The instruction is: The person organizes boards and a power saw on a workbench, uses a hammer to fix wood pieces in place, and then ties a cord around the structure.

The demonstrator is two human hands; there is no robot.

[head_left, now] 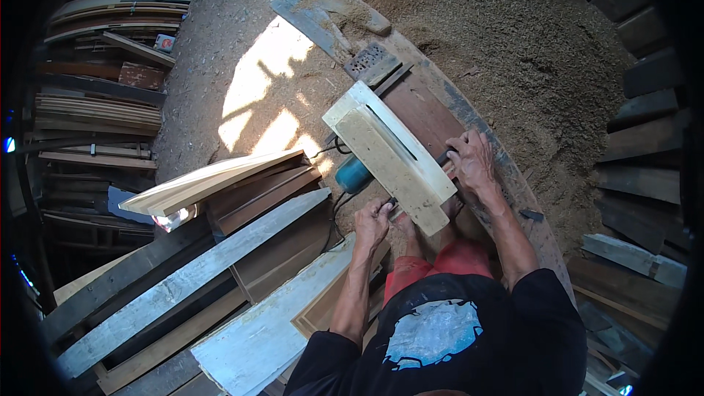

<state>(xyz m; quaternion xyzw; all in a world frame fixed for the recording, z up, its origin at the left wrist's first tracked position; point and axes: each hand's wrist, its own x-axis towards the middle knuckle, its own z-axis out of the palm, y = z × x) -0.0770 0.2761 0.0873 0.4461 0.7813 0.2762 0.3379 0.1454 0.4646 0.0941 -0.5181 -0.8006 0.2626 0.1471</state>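
Observation:
In front of me stands a pale wooden box-like bench top with a long dark slot. A yellowish board lies along it beside the slot. Under its left side sticks out the teal body of a power tool with a black cord. My left hand is closed at the board's near left edge, thumb and fingers pinched at a small dark piece I cannot make out. At the bench top's right edge, my right hand has its fingers curled on a short dark bar.
A long worn plank curves along the right side, with a perforated block on it. Sawdust is heaped beyond. Stacked boards stand close on my left, and more planks line the far right.

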